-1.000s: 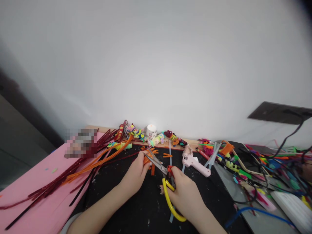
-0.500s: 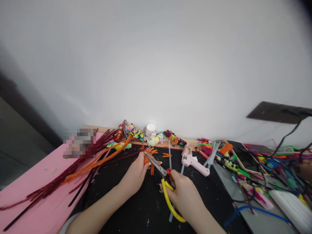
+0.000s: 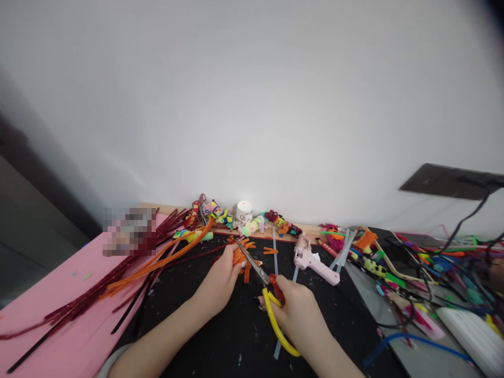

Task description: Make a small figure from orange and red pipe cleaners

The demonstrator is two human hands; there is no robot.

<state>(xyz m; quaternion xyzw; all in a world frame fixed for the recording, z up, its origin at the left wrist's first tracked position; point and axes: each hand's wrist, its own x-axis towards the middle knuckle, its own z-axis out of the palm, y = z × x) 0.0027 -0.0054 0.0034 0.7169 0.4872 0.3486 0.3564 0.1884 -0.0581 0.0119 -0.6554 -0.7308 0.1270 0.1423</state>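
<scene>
A pale wall [image 3: 252, 115] is rising beyond both hands, and a black mat [image 3: 220, 336], flecked with whitish specks [image 3: 240, 359], is spreading beneath them. From where I'm standing, the left hand [image 3: 223, 275] is pinching an orange fuzzy piece [image 3: 238, 256] at its fingertips, and the right hand [image 3: 296, 303] is gripping the scissors [image 3: 258, 270] by their handles, the blades slanting away and leftward over the piece. Those blades, visibly apart a second ago, are now lying nearly together, so a snip is probably finishing (whether anything is coming loose, I can't tell). The orange piece is looking soft and plush, with stubby ends sticking out; short matching strips [image 3: 270, 251] are lying just beyond the scissors. The metal is showing straight and narrow, running back into red and a fat, glossy yellow curve. Ahead and right of the right hand a smooth pink glue gun [image 3: 317, 266] is resting, while dark red fuzzy stems [image 3: 88, 286] are fanning across a pink board [image 3: 43, 304] left of the left hand
</scene>
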